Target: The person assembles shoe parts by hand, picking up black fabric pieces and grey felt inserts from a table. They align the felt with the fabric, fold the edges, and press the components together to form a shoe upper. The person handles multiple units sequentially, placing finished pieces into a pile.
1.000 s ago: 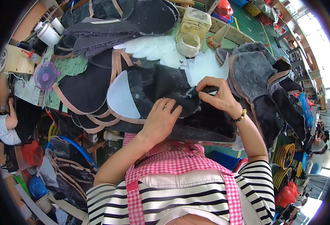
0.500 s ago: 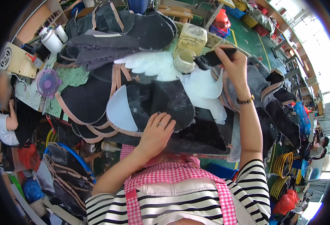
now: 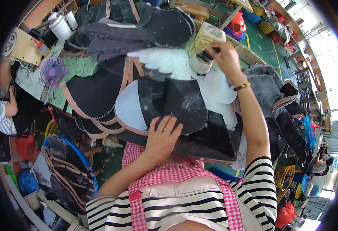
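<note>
1. Clock directions run from the middle of the dark curved piece [image 3: 186,101], with twelve farthest from the person; this piece lies flat near the middle of the worktop [image 3: 26,79], a pale crescent patch [image 3: 131,107] covering its nine o'clock end.
2. The left hand [image 3: 162,139] rests at six o'clock, its fingers slightly spread and lightly bent on the piece's near edge; they press on it without gripping anything.
3. The right hand [image 3: 228,61] is raised at one o'clock over a stained whitish pot [image 3: 201,68]. Its fingers are drawn together on a dark tool [image 3: 206,56], whose lower end is at the pot's mouth; blur hides how tightly they close.
4. Overlapping white sheets [image 3: 161,62] fan out at twelve, and more pale sheets [image 3: 216,89] lie at two, just beside the piece.
5. At four, black plush material [image 3: 217,140] lies partly beneath it. Grey fleecy pieces [image 3: 259,90] sit at three.
6. Dark panels [image 3: 94,90] with tan zigzag edging are layered at nine; beyond them, toward ten, stands a purple fan [image 3: 52,72].
7. A blue-rimmed basket [image 3: 95,181] of dark pieces is at eight, below the worktop.
</note>
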The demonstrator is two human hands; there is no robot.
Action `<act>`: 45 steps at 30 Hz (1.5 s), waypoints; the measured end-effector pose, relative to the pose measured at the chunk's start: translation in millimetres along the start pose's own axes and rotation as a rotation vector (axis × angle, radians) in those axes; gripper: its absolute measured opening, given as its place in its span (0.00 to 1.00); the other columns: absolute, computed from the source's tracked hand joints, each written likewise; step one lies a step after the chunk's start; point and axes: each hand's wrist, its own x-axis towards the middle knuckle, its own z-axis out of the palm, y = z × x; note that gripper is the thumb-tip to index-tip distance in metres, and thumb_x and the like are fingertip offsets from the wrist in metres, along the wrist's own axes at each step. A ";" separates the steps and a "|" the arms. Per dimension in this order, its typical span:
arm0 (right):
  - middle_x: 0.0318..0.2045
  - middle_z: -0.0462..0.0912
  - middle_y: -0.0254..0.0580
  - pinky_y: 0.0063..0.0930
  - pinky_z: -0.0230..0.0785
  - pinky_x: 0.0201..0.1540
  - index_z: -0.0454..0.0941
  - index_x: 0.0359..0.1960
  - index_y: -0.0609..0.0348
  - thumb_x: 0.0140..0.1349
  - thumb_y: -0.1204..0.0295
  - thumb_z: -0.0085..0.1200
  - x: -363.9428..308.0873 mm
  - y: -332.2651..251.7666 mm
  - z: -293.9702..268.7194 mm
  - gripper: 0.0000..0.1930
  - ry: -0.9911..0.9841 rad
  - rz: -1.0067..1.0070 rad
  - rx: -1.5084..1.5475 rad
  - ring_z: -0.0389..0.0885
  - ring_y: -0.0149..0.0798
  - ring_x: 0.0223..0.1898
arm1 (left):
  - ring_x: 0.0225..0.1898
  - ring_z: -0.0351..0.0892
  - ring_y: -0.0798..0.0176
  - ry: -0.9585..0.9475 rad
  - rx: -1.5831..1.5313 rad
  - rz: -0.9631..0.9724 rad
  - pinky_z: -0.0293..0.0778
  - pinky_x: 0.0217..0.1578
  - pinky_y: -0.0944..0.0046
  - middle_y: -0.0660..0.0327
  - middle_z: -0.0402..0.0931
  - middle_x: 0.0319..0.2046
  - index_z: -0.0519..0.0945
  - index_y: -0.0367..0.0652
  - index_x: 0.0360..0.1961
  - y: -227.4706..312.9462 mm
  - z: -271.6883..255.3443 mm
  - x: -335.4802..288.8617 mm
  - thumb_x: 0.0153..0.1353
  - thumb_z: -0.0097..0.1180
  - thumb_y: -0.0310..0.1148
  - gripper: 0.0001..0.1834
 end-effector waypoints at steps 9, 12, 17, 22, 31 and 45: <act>0.19 0.79 0.32 0.19 0.61 0.18 0.82 0.36 0.60 0.63 0.69 0.57 -64.4 -137.1 -89.3 0.08 -0.366 0.682 0.618 0.72 0.23 0.15 | 0.52 0.71 0.49 0.169 -0.239 -0.125 0.69 0.52 0.52 0.55 0.73 0.46 0.78 0.38 0.37 -3.6 5.7 -2.2 0.48 0.64 0.26 0.13; 0.17 0.78 0.35 0.20 0.60 0.17 0.82 0.37 0.58 0.60 0.72 0.61 -107.5 -139.7 -73.2 0.06 -0.366 0.496 0.468 0.70 0.25 0.13 | 0.52 0.72 0.49 0.139 -0.230 -0.064 0.69 0.51 0.52 0.54 0.74 0.46 0.78 0.38 0.37 -5.5 7.5 -3.3 0.48 0.64 0.25 0.14; 0.20 0.78 0.33 0.17 0.60 0.18 0.82 0.39 0.59 0.62 0.70 0.60 -91.5 -100.4 -95.8 0.08 -0.214 0.654 0.307 0.71 0.20 0.16 | 0.51 0.72 0.50 0.113 -0.220 -0.073 0.70 0.50 0.54 0.54 0.74 0.45 0.78 0.38 0.37 -6.7 6.2 -2.0 0.49 0.64 0.25 0.13; 0.25 0.79 0.31 0.14 0.66 0.22 0.81 0.42 0.63 0.67 0.67 0.54 -52.7 -75.4 -149.4 0.11 0.093 0.798 0.568 0.76 0.22 0.20 | 0.43 0.78 0.51 0.060 -0.442 -0.102 0.73 0.45 0.56 0.55 0.79 0.39 0.80 0.39 0.36 -20.5 -42.0 32.8 0.49 0.67 0.28 0.13; 0.37 0.80 0.36 0.18 0.70 0.21 0.76 0.48 0.64 0.69 0.65 0.51 -102.8 -86.2 -152.2 0.14 0.614 0.982 0.746 0.79 0.27 0.20 | 0.67 0.59 0.45 -0.194 0.240 0.308 0.60 0.65 0.56 0.45 0.56 0.68 0.62 0.46 0.66 -113.8 -19.9 341.6 0.40 0.72 0.47 0.50; 0.26 0.79 0.39 0.19 0.64 0.16 0.74 0.43 0.63 0.71 0.66 0.46 -157.5 -103.6 -188.0 0.12 0.581 1.056 0.734 0.74 0.27 0.16 | 0.62 0.58 0.41 -0.119 0.324 0.398 0.56 0.58 0.37 0.43 0.62 0.57 0.56 0.65 0.70 -66.7 -9.7 381.1 0.22 0.75 0.47 0.65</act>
